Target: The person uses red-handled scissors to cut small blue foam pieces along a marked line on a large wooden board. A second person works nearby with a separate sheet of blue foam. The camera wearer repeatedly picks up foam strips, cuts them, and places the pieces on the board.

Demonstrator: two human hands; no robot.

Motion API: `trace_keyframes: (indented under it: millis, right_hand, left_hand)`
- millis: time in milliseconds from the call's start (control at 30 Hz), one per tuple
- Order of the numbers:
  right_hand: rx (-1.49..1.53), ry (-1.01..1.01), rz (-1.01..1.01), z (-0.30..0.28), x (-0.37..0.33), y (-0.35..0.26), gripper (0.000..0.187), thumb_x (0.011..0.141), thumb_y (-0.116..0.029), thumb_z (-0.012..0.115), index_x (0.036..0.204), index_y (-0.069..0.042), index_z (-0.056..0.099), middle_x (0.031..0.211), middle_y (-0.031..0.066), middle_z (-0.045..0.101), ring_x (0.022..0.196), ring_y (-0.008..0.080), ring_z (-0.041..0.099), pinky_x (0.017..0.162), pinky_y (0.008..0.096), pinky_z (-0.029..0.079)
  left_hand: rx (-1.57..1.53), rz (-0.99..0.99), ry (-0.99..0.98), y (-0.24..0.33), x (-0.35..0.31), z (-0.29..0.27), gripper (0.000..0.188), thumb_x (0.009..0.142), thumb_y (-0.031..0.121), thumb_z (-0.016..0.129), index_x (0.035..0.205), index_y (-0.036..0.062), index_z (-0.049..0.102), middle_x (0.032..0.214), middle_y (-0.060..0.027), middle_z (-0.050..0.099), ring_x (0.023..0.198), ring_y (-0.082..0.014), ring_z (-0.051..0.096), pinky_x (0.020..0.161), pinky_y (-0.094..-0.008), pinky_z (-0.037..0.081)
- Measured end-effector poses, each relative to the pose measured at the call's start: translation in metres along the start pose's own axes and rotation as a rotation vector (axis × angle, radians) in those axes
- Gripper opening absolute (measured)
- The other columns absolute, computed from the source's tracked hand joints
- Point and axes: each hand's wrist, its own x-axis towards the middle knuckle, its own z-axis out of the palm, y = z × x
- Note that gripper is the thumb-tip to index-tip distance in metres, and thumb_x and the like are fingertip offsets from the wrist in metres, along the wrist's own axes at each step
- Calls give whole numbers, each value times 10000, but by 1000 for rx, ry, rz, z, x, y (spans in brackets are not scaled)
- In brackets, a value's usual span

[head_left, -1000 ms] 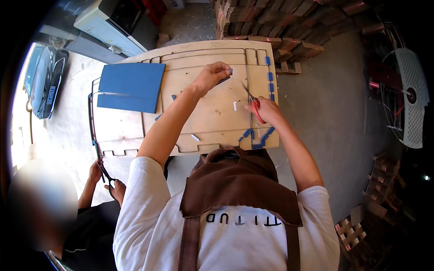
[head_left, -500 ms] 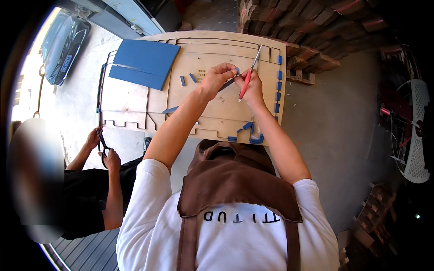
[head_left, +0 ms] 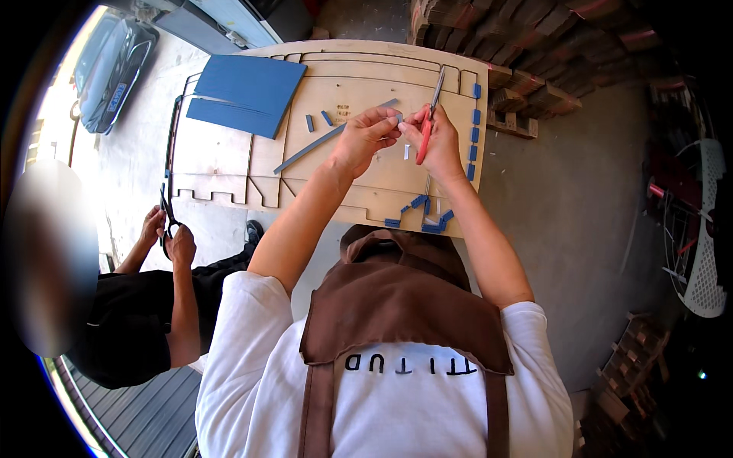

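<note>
My left hand (head_left: pixel 362 140) is closed in a pinch over the board, with a small grey-blue piece (head_left: pixel 399 118) at its fingertips. Right beside it, my right hand (head_left: pixel 441 146) holds red-handled scissors (head_left: pixel 424 142) against the palm, blades pointing away from me. Its thumb and forefinger meet the same small piece. Under my left hand, a long narrow grey-blue strip (head_left: pixel 308 149) lies slantwise on the wooden board (head_left: pixel 366 191). A small pale piece (head_left: pixel 407 151) rests below the fingers.
Short blue pieces (head_left: pixel 473 135) line the board's right edge; more blue pieces (head_left: pixel 432 227) lie at its near edge. Blue sheets (head_left: pixel 248 88) cover the far left. A co-worker at left holds black scissors (head_left: pixel 169 221). Stacked cardboard (head_left: pixel 527 84) stands beyond.
The long strip, earlier running up to my fingers, now lies on the board. Both hands remain together, with the scissors still in my right. A small pale piece now shows below the fingers.
</note>
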Motion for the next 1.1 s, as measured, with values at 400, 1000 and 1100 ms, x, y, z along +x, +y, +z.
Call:
trace_keyframes:
  millis: [400, 1000, 1100]
  right_hand:
    - [-126, -31, 68, -30, -45, 6, 220, 813, -84, 710, 914, -20, 526, 785, 92, 662, 723, 166, 653, 681, 293, 526]
    - [-324, 192, 418, -192, -198, 119, 299, 813, -179, 758, 908, -12, 529, 752, 83, 625, 685, 173, 617, 670, 305, 495]
    - [-365, 201, 442, -194, -224, 129, 298, 811, -190, 757, 905, -13, 537, 750, 78, 620, 682, 175, 608, 672, 305, 490]
  left_hand:
    - [96, 11, 69, -43, -29, 26, 162, 933, 141, 629, 1065, 47, 642, 878, 3, 649, 793, -87, 610, 778, -262, 520]
    - [1292, 398, 262, -164, -107, 29, 139, 810, 116, 667, 937, 59, 661, 838, -74, 651, 789, -236, 638, 720, -337, 493]
    - [1420, 455, 274, -169, -104, 32, 126, 816, 136, 654, 928, 82, 673, 870, -81, 645, 851, -281, 614, 768, -385, 476]
